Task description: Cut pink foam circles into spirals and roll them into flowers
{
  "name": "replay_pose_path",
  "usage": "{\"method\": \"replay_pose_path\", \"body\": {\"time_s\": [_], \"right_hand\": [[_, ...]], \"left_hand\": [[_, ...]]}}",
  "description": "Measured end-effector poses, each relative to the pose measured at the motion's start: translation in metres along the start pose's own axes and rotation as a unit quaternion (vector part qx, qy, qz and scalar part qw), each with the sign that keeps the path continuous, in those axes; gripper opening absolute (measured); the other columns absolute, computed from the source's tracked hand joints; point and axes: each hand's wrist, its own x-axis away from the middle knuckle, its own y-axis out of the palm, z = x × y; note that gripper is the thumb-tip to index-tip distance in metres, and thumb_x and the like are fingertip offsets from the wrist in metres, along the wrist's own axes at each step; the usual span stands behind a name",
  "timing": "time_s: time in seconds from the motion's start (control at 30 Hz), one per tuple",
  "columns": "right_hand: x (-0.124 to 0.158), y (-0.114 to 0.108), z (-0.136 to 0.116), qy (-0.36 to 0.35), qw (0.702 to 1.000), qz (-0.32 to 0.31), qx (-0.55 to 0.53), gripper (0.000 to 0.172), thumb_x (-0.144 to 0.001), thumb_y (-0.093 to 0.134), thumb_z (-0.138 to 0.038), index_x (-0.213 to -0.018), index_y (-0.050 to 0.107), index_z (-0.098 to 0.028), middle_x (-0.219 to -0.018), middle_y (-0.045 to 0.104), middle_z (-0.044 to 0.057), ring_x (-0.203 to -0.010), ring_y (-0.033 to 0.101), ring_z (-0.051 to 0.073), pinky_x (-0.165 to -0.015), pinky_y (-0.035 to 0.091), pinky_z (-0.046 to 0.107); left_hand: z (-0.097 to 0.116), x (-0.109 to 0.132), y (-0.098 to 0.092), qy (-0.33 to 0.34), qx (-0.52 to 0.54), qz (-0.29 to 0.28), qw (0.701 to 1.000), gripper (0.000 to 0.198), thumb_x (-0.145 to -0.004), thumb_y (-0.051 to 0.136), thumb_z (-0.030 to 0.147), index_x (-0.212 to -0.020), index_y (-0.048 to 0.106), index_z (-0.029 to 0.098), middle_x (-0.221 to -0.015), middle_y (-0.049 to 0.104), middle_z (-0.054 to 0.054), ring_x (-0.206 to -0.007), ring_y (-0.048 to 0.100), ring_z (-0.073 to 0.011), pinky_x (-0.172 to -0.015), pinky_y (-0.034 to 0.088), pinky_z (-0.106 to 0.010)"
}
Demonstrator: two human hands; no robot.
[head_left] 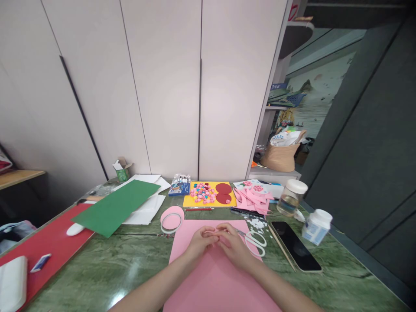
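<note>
My left hand (202,241) and my right hand (233,242) meet fingertip to fingertip over a pink sheet of paper (216,284). The fingers of both are bent and pinched together; whatever sits between them is too small or too covered to make out. Just right of my right hand lie white-handled scissors (256,243), partly on the pink sheet. Left of my left hand, a roll of white tape (171,223) rests on a pink paper circle (175,211). Beyond my hands, a yellow sheet (188,201) carries pink and coloured paper balls (203,193) and dark red circles (223,189).
Pink paper scraps (251,198), white bits (257,223), a phone (295,246), a wooden stick (282,247), a jar (291,197) and a white bottle (317,226) stand or lie to the right. Green paper (115,207) and red paper (60,232) spread leftward. A marker box (179,186) is behind.
</note>
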Motion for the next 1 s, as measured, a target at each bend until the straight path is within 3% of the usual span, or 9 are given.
{"method": "replay_pose_path", "body": {"time_s": [0.47,0.63,0.8,1.0], "right_hand": [[0.001,0.005,0.007,-0.001,0.998,0.051,0.04,0.013,-0.086,0.044,-0.017,-0.086,0.056,-0.021,-0.099,0.053,0.006,-0.099,0.049,0.019,-0.087,0.039,0.035],[0.001,0.004,0.003,0.006,0.998,0.053,0.025,0.01,-0.085,0.047,-0.018,-0.086,0.056,-0.021,-0.1,0.053,0.006,-0.098,0.05,0.019,-0.086,0.041,0.034],[0.0,0.0,-0.002,0.021,0.999,0.045,-0.009,0.014,-0.083,0.052,-0.023,-0.094,0.061,-0.023,-0.1,0.053,0.006,-0.098,0.051,0.019,-0.087,0.042,0.034],[0.0,-0.004,-0.008,0.017,0.999,0.024,-0.043,0.018,-0.084,0.05,-0.022,-0.094,0.065,-0.024,-0.098,0.053,0.005,-0.096,0.052,0.018,-0.086,0.043,0.032]], "left_hand": [[-0.005,0.004,0.005,-0.012,0.034,0.033,0.999,0.041,-0.043,0.083,0.018,-0.077,0.061,0.015,-0.074,0.07,-0.005,-0.068,0.061,-0.0128,-0.065,0.039,-0.023],[-0.01,0.002,0.004,-0.002,0.049,0.034,0.998,0.04,-0.043,0.083,0.019,-0.075,0.059,0.015,-0.068,0.068,-0.003,-0.066,0.06,-0.0122,-0.065,0.039,-0.022],[-0.006,-0.001,-0.001,0.003,0.023,0.046,0.999,0.038,-0.048,0.079,0.018,-0.079,0.056,0.017,-0.06,0.063,0.002,-0.053,0.055,-0.0096,-0.055,0.034,-0.022],[0.004,-0.001,-0.001,-0.016,0.006,-0.001,1.0,0.037,-0.047,0.077,0.014,-0.078,0.057,0.015,-0.057,0.062,0.001,-0.052,0.055,-0.0098,-0.055,0.033,-0.022]]}}
